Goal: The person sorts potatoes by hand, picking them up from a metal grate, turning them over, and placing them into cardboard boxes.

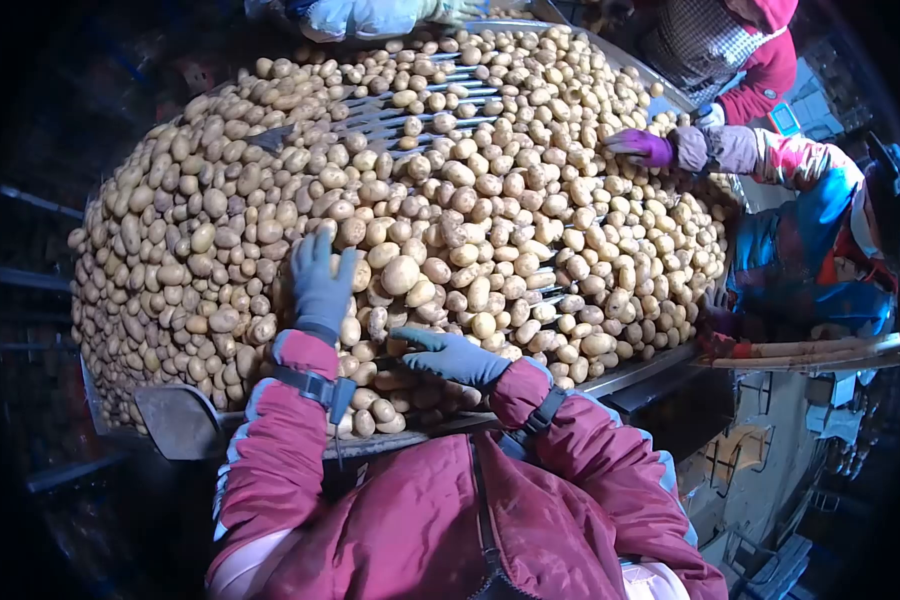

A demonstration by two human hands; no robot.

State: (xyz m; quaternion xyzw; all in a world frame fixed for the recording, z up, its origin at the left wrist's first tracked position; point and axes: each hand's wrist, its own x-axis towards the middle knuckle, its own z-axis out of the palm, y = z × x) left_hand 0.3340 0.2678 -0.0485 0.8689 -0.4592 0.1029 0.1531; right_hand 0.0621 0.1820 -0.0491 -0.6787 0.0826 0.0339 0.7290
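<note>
A broad heap of pale brown potatoes (400,275) spreads in front of me. My left hand (322,282), in a grey-blue glove, rests on the potatoes left of the middle with its fingers stretched out and nothing gripped. To its right, my right hand (454,357) wears a similar glove. Its fingers point left over the potatoes close to the near edge, extended rather than curled. A large, light potato lies just beyond the gap between both hands. Under the right palm the potatoes are hidden.
Metal bars (420,108) show through the heap at the back. A metal rim (635,368) runs along the near side, with a grey metal plate (182,420) at left. Co-workers stand at the back and right; one's purple glove (642,147) touches the potatoes.
</note>
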